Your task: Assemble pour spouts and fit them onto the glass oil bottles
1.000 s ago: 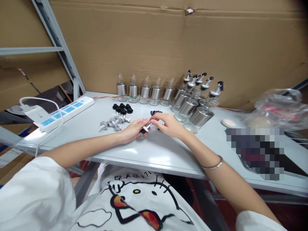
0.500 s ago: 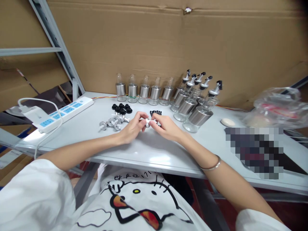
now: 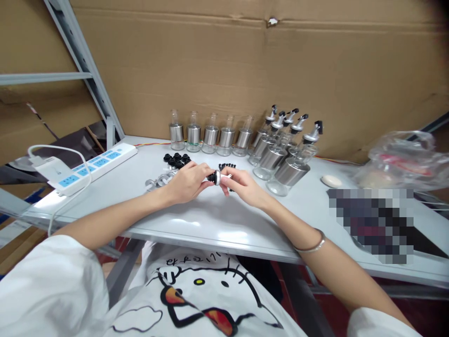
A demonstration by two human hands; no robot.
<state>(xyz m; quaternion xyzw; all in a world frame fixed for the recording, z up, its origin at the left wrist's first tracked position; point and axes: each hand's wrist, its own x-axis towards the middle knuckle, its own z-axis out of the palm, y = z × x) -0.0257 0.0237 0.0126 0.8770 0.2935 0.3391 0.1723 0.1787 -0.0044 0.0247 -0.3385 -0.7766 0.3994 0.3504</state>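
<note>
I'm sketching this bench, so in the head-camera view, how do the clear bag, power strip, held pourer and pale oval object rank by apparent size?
1. Clear bag
2. Power strip
3. Held pourer and pale oval object: too alike to rank, with the pourer partly hidden.

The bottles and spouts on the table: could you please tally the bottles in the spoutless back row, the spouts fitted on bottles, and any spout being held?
Back-row bottles: 5
Fitted spouts: 5
Held spout: 1
Total: 11
</note>
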